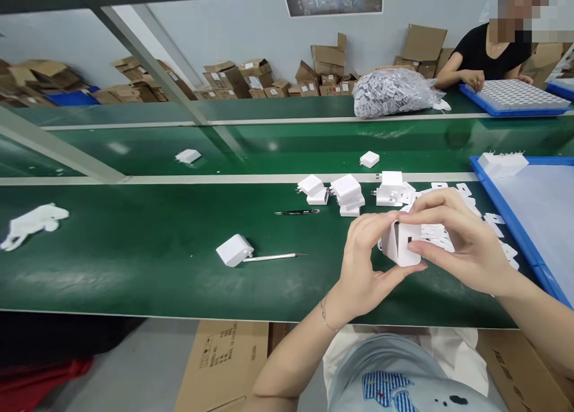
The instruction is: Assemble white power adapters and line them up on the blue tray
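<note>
My left hand (364,267) grips a white plug-in charger (391,244) from the left, fingertips on its top edge and thumb underneath. My right hand (461,244) is closed on a white end plate (409,255) with a dark port slot, thumb on its face. The plate leans against the charger's end, and a narrow dark wedge shows between them at the top. Behind my hands lie loose white plates (436,235), partly hidden by my fingers. Chargers (346,189) are stacked beyond my left hand, and another group (391,182) stands to their right.
Black tweezers (298,212), a single charger (234,250) and a thin white pen-like tool (271,257) lie to the left. A blue-rimmed tray (522,232) borders the right. Across the line, a person (487,59) works at another tray (497,110) beside a filled plastic bag (394,93).
</note>
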Demonstrator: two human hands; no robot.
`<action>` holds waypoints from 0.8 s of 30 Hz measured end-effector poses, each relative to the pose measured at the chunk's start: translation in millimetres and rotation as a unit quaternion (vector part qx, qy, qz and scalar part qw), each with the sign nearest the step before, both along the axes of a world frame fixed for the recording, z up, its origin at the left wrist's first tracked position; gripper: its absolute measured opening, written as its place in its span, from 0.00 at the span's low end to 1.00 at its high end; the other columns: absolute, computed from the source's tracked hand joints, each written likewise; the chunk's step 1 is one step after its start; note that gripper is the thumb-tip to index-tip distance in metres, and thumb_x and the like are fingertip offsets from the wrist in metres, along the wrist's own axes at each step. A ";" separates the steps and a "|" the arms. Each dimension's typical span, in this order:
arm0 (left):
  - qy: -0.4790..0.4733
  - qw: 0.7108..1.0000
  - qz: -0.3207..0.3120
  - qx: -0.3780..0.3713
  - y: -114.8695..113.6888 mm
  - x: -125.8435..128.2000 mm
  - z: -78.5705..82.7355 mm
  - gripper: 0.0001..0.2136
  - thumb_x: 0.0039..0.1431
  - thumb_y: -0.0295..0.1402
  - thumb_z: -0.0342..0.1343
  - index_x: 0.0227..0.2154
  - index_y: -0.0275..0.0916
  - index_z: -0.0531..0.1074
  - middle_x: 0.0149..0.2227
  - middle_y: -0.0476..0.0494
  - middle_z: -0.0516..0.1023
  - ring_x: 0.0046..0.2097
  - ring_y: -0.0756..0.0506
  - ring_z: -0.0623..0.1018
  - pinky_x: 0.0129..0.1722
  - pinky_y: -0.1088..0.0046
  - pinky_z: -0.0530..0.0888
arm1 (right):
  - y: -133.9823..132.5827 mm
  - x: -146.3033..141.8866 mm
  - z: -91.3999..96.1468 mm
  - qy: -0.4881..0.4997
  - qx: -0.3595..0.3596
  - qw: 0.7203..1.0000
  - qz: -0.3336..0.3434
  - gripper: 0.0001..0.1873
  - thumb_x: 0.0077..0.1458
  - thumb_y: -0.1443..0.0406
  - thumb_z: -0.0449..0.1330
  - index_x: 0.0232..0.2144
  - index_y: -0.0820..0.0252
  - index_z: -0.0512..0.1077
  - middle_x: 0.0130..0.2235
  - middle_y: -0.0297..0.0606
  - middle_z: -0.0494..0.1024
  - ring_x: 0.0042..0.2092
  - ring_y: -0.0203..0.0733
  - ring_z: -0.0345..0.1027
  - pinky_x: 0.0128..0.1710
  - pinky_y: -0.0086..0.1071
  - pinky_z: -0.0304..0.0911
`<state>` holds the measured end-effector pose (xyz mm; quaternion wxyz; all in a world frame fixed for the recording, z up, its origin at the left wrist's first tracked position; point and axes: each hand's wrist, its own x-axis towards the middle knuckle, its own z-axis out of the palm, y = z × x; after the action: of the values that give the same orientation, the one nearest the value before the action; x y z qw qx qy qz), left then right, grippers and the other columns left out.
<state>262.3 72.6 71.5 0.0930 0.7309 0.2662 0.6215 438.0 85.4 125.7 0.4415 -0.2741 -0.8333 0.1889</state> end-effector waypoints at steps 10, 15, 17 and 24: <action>0.121 0.985 0.042 0.116 2.2 2.2 5.4 0.09 0.61 0.36 0.61 0.35 0.43 0.65 0.47 0.38 0.80 0.48 0.44 0.79 0.51 0.53 0.72 | -2.0 14.0 -5.3 -0.002 -0.266 0.964 0.010 0.20 0.62 0.57 0.60 0.55 0.47 0.68 0.55 0.39 0.72 0.56 0.46 0.67 0.52 0.40 0.70; 0.183 0.972 -0.002 0.145 2.7 -1.1 4.7 0.12 0.56 0.33 0.65 0.33 0.43 0.65 0.45 0.38 0.82 0.47 0.44 0.79 0.52 0.53 0.70 | 9.6 25.1 -9.1 0.005 -0.411 0.906 0.103 0.23 0.60 0.51 0.59 0.54 0.52 0.73 0.54 0.39 0.76 0.54 0.46 0.72 0.49 0.38 0.73; 0.193 0.971 -0.025 0.139 4.5 -2.1 4.3 0.11 0.56 0.31 0.65 0.32 0.44 0.66 0.47 0.41 0.81 0.48 0.43 0.79 0.54 0.53 0.70 | 8.5 26.6 -10.1 0.004 -0.389 0.915 0.112 0.22 0.61 0.54 0.60 0.55 0.52 0.73 0.53 0.39 0.77 0.54 0.45 0.72 0.49 0.38 0.73; -0.014 0.989 -0.064 -0.132 -4.8 9.9 -6.8 0.31 0.54 0.47 0.65 0.58 0.44 0.63 0.56 0.34 0.68 0.58 0.38 0.71 0.53 0.60 0.76 | -9.0 18.2 -18.8 0.083 -0.133 0.988 -0.011 0.19 0.66 0.60 0.55 0.57 0.44 0.71 0.56 0.39 0.73 0.59 0.45 0.66 0.54 0.39 0.69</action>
<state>272.2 67.8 64.8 0.2319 0.7189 0.2977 0.5837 456.3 76.3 106.9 0.4705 -0.3226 -0.7584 0.3153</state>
